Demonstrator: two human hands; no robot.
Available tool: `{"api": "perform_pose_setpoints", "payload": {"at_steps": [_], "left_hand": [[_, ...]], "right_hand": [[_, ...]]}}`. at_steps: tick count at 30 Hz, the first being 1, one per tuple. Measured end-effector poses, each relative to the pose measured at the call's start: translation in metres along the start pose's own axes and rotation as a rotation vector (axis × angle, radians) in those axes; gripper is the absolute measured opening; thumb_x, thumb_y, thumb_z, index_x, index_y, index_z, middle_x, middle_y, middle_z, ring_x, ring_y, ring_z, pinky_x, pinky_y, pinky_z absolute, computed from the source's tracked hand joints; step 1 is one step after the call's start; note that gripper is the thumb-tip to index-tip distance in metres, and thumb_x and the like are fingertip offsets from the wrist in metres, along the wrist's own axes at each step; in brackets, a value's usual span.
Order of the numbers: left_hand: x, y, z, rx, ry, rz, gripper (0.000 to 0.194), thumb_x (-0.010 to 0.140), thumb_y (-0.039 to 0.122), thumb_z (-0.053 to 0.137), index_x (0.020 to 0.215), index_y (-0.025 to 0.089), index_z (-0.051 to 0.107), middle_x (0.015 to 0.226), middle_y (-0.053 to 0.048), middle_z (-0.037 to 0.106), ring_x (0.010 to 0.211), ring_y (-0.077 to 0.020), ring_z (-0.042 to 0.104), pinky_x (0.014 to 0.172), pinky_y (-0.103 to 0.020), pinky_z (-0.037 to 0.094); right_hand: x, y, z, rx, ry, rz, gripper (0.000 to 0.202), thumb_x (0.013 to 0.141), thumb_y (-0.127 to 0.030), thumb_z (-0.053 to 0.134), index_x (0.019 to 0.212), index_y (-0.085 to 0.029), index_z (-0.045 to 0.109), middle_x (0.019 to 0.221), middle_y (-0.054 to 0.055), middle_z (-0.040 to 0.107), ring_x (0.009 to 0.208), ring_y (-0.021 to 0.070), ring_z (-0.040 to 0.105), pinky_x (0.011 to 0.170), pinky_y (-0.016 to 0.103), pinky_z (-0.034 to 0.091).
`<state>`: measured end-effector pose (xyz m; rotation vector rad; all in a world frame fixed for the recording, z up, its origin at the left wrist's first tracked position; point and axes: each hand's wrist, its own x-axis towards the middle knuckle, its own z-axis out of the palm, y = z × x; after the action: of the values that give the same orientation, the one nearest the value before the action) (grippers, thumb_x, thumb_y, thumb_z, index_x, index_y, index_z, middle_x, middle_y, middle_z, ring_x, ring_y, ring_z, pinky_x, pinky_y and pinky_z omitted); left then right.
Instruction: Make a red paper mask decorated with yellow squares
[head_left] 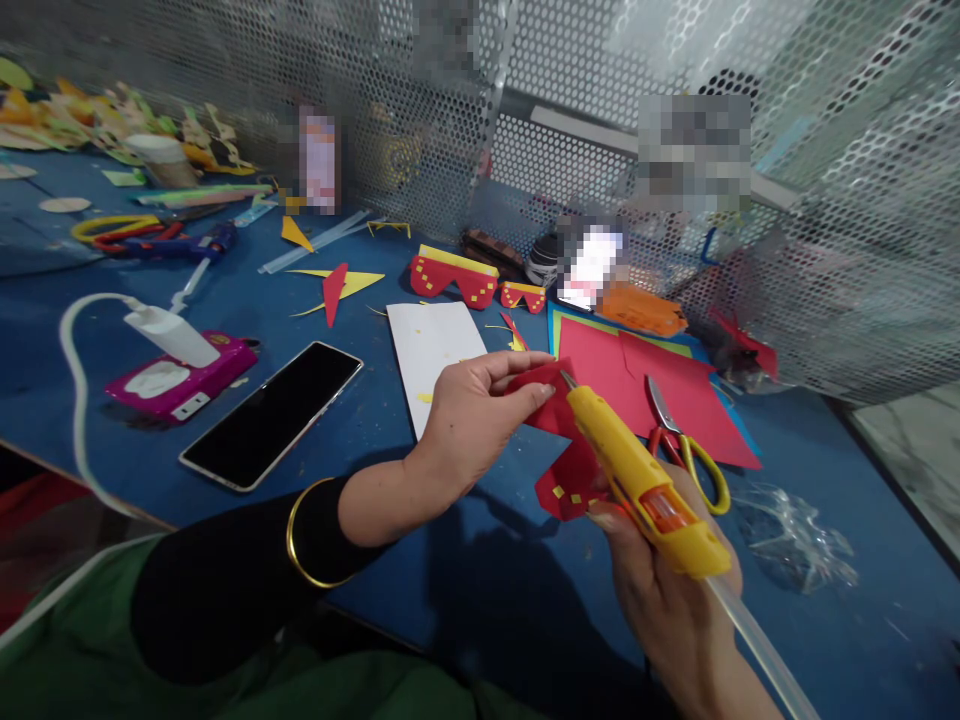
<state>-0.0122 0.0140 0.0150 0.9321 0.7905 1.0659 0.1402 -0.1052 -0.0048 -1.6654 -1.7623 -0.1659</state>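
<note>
My left hand pinches a folded-looking piece of red paper between thumb and fingers, above the table. In my right hand is a yellow hot glue gun, its metal nozzle touching or very close to the red paper. A clear glue stick sticks out of the gun's back end. Below the nozzle hangs a red paper cutout with small yellow squares, close to my right thumb; whether it joins the piece above, I cannot tell. Scissors with red and yellow handles lie just beyond my right hand.
Red paper sheets lie at right, near crumpled clear plastic. White paper, decorated red cutouts and a lit phone are ahead. At left are a dark phone, a magenta socket block and another glue gun.
</note>
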Motion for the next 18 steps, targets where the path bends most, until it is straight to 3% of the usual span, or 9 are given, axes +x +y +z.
{"api": "perform_pose_setpoints", "payload": {"at_steps": [4, 10, 18], "left_hand": [[-0.0004, 0.0001, 0.0000, 0.016, 0.006, 0.006, 0.028, 0.073, 0.016, 0.079, 0.101, 0.017, 0.078, 0.097, -0.006, 0.079, 0.084, -0.0161, 0.073, 0.076, -0.026, 0.058], [0.0005, -0.0002, -0.0005, -0.003, -0.012, 0.011, 0.026, 0.073, 0.015, 0.080, 0.099, 0.018, 0.079, 0.094, -0.004, 0.080, 0.081, -0.0134, 0.073, 0.073, -0.022, 0.058], [-0.0004, -0.0009, -0.0009, -0.001, -0.010, 0.006, 0.028, 0.073, 0.016, 0.079, 0.101, 0.017, 0.079, 0.096, -0.005, 0.080, 0.085, -0.0161, 0.073, 0.076, -0.025, 0.059]], "right_hand": [[-0.0007, 0.0014, 0.0004, -0.019, 0.001, -0.011, 0.026, 0.101, -0.046, 0.048, 0.103, -0.022, 0.059, 0.077, 0.002, 0.067, 0.060, 0.0158, 0.064, 0.050, 0.026, 0.047], [-0.0019, 0.0019, 0.0012, 0.034, -0.039, 0.036, 0.029, 0.097, -0.051, 0.056, 0.103, -0.023, 0.059, 0.077, 0.002, 0.067, 0.059, 0.0161, 0.064, 0.050, 0.027, 0.047], [-0.0010, 0.0015, 0.0026, -0.005, -0.008, 0.029, 0.032, 0.098, -0.053, 0.051, 0.101, -0.022, 0.058, 0.073, 0.002, 0.064, 0.055, 0.0157, 0.061, 0.047, 0.028, 0.045]]}}
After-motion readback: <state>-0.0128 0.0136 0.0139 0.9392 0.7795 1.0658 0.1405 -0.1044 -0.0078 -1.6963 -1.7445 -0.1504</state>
